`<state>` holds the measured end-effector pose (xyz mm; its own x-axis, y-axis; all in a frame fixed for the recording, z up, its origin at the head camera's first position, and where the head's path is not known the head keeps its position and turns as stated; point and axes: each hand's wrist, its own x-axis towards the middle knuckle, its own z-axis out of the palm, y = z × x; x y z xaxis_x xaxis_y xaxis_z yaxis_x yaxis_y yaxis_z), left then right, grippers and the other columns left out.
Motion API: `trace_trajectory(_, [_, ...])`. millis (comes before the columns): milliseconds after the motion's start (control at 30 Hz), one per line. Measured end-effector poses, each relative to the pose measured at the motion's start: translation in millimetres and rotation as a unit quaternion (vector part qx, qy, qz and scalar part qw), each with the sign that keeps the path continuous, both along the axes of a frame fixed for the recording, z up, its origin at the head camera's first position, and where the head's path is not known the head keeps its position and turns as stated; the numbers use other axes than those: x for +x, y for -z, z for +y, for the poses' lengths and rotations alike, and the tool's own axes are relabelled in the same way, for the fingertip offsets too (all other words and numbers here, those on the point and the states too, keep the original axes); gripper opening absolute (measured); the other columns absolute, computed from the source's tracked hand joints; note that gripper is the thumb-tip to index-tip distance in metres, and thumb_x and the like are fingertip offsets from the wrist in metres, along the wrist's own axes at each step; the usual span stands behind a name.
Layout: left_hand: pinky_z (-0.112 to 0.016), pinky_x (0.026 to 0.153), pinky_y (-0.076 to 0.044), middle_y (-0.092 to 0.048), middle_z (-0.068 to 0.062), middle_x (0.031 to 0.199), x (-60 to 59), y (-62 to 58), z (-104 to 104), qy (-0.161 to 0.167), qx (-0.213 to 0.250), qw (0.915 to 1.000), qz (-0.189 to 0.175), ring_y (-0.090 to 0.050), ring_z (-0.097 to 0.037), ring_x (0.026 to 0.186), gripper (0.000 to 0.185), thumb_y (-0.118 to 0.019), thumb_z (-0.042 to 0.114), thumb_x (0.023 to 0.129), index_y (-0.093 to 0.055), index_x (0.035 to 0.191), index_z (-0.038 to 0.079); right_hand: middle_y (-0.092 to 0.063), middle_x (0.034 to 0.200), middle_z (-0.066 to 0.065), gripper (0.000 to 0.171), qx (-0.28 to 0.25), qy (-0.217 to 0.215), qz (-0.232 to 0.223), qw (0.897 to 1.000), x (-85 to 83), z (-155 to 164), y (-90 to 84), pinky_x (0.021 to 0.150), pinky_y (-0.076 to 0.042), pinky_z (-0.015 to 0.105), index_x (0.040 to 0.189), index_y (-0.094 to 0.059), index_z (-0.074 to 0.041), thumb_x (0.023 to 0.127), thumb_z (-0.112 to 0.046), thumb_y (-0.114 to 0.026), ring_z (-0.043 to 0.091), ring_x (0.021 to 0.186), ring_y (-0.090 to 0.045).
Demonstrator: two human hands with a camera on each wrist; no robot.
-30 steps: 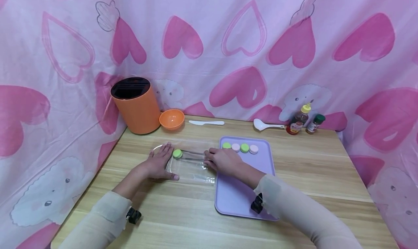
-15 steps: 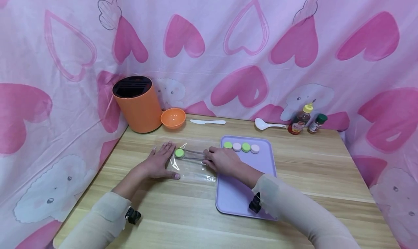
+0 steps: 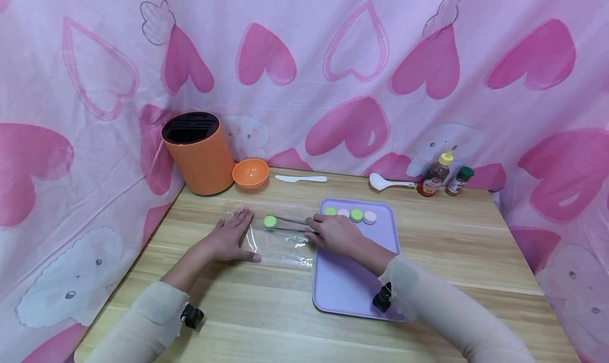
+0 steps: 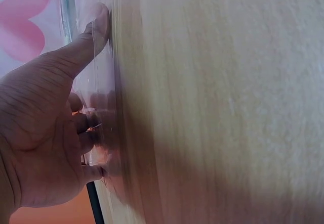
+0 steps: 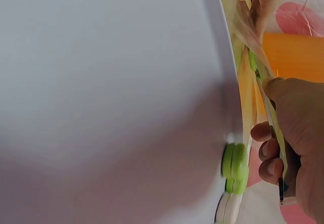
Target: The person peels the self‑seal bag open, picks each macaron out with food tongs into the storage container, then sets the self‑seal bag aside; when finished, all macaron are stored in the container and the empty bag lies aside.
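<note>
My right hand (image 3: 337,235) grips metal tongs (image 3: 291,221), whose tips hold a green macaron (image 3: 270,222). The macaron is over the clear plastic bag (image 3: 280,254); whether it lies inside the bag is hard to tell. With fingers spread, my left hand (image 3: 232,239) rests on the bag's left part. The left wrist view shows its thumb (image 4: 100,26) against the thin plastic. Several green and pink macarons, including a green one (image 3: 356,215), line the far end of the purple tray (image 3: 340,286). The right wrist view shows the tongs (image 5: 283,186) running through the curled fingers.
At the back left stand an orange knife block (image 3: 201,159) and an orange bowl (image 3: 250,173). A white knife (image 3: 302,179) and a white spoon (image 3: 380,182) lie along the back edge. A yellow-capped bottle (image 3: 434,177) and green-capped jar (image 3: 459,181) stand back right.
The tongs and the green macaron have shifted right, away from my left hand, as my right hand drew back. My left hand has stayed in place on the bag.
</note>
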<state>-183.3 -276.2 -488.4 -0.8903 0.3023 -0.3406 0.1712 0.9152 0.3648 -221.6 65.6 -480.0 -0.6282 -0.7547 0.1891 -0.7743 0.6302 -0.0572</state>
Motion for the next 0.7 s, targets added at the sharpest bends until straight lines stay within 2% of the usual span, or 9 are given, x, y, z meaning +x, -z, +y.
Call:
trace_trajectory(267, [-0.079, 0.134, -0.006, -0.003, -0.024, 0.186, -1.1, -2.5, 2, 0.008, -0.004, 0.9999, -0.005, -0.003, -0.047, 0.174, 0.138, -0.083, 0.075, 0.085, -0.011, 0.176, 0.0, -0.073, 0.098, -0.002, 0.03, -0.025, 0.004, 0.017, 1.0, 3.3, 33, -2.8, 0.053, -0.056, 0.035, 0.123, -0.08, -0.015, 0.106, -0.04, -0.076, 0.016, 0.065, -0.066])
trace_trajectory(500, [-0.078, 0.134, -0.001, 0.001, -0.023, 0.186, -1.3, -2.9, 3, 0.005, -0.012, 0.9996, -0.026, 0.002, -0.047, 0.174, 0.139, -0.081, 0.077, 0.086, -0.01, 0.177, 0.0, -0.073, 0.099, -0.002, 0.027, -0.027, 0.024, 0.025, 0.999, 8.2, 66, -0.9, 0.051, -0.05, 0.031, 0.118, -0.081, -0.015, 0.102, -0.037, -0.081, 0.013, 0.063, -0.061])
trace_trajectory(700, [-0.077, 0.134, 0.0, 0.001, -0.024, 0.186, -0.8, -3.2, 5, 0.004, -0.013, 0.9995, -0.029, 0.003, -0.047, 0.173, 0.139, -0.082, 0.076, 0.086, -0.009, 0.177, 0.0, -0.081, 0.115, 0.006, 0.041, -0.027, 0.044, 0.019, 0.999, 13.7, 88, -4.9, 0.06, -0.061, 0.043, 0.133, -0.08, -0.01, 0.103, -0.037, -0.079, 0.022, 0.073, -0.072])
